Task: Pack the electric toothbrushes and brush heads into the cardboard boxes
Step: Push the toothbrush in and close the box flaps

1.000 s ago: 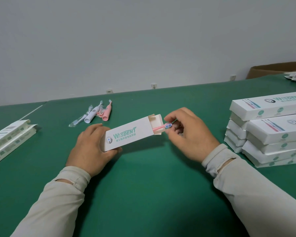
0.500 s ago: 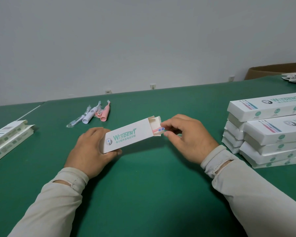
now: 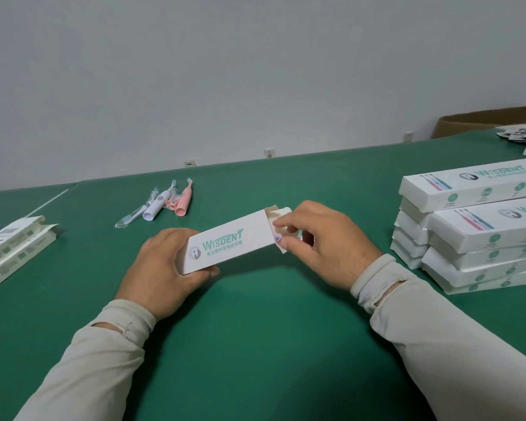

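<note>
View from a head cam looking down at a green table (image 3: pixel 255 344). Left hand (image 3: pixel 164 268) is wrapped around the closed end of a white carton (image 3: pixel 225 244) w/ teal lettering, thumb under, fingers over the far side; it braces the carton a bit off the table, prob so the open end points at the other hand. Right hand (image 3: pixel 322 241) is at that open end, fingertips pinched narrow on a brush head (image 3: pixel 278 237): only a bit of blue & pink bristle shows at the mouth, the rest seems to be inside. End flaps (image 3: pixel 278 212) stand open, not yet tucked.

Far left-centre, well apart from the hands: a white toothbrush (image 3: pixel 158 202) & a pink toothbrush (image 3: pixel 184 199) lie side by side, w/ wrapped spare heads (image 3: pixel 131 217) just beside them, likely waiting for the next carton. At right, a stack of closed cartons (image 3: pixel 474 226), apparently done. At left edge, flat unfolded cartons (image 3: pixel 9 250). A brown box (image 3: pixel 483 120) sits at the far right corner
</note>
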